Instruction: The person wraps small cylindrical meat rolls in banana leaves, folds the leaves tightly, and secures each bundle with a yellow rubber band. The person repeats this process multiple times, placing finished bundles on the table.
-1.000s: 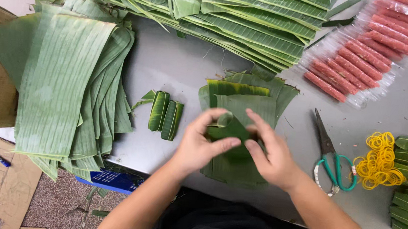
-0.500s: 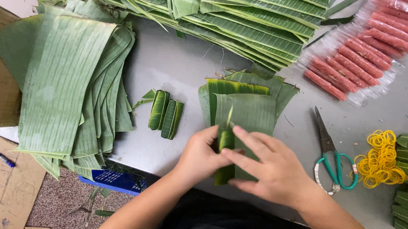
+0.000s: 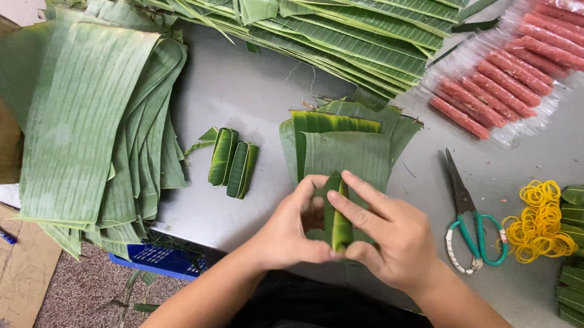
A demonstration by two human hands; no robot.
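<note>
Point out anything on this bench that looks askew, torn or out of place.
Nothing is spilled or damaged. The only loose bit is a small leaf scrap lying skewed beside the two finished wraps. The yellow rubber bands sit in a loose heap by the scissors.

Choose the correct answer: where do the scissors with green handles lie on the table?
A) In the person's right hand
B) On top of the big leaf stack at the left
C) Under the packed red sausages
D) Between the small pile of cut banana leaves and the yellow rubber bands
D: the scissors lie flat on the grey table, with the cut banana leaves on one side and the yellow rubber bands on the other.
</note>
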